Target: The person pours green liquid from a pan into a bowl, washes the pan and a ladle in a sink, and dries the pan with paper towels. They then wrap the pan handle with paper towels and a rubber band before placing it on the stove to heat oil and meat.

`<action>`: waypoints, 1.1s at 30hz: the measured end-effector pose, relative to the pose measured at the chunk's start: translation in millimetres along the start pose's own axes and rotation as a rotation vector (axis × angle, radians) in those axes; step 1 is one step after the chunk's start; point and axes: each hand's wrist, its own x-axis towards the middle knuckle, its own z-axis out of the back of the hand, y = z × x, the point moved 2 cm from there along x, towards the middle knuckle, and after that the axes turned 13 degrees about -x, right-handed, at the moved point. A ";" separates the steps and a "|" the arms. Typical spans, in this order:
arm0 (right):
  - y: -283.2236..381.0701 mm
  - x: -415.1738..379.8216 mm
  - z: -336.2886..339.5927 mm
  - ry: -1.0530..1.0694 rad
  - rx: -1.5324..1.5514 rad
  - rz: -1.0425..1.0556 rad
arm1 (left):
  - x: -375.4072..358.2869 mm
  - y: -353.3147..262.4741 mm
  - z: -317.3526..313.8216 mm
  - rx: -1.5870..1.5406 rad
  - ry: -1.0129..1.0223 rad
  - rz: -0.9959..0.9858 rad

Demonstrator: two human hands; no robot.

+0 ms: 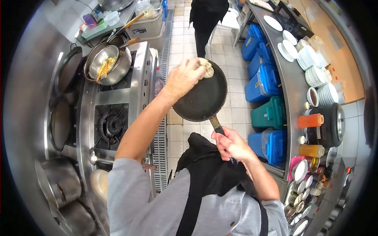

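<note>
A dark frying pan (201,98) is held out in front of my body, above the tiled floor. My right hand (234,145) is closed round its black handle (217,126). At the pan's far rim, my left hand (187,76) grips a crumpled pale cloth (206,68), which rests against the inside surface near the edge. The visible inside of the pan is dark, with no food showing in it. Part of the cloth is hidden beneath my left fingers.
On my left stands a gas stove (113,124) bearing a metal bowl (103,59) with yellow food and chopsticks. Blue bins (262,84) and a green bin (269,112) sit under the right counter (281,74), which carries stacked plates (315,76). Another person in black clothing (206,19) is ahead.
</note>
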 end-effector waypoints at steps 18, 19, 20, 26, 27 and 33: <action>-9.1 33.1 1.4 -0.108 -0.185 0.088 | -84.5 -33.5 -47.0 -1.285 -0.077 0.912; -5.9 36.2 3.9 -0.131 -0.217 0.124 | -79.4 -35.4 -51.8 -1.431 -0.139 0.877; -2.9 35.9 5.4 -0.139 -0.249 0.107 | -71.1 -40.9 -52.2 -1.515 -0.175 0.835; -9.9 44.1 5.5 -0.070 -0.442 0.119 | -85.5 -45.8 25.7 -1.631 -0.042 0.714; -19.7 51.2 9.5 -0.092 -0.527 0.149 | -107.6 -44.2 32.0 -1.662 -0.129 0.771; -18.8 57.8 21.1 -0.044 -0.182 -0.089 | -306.5 4.2 90.0 -0.677 -0.412 1.276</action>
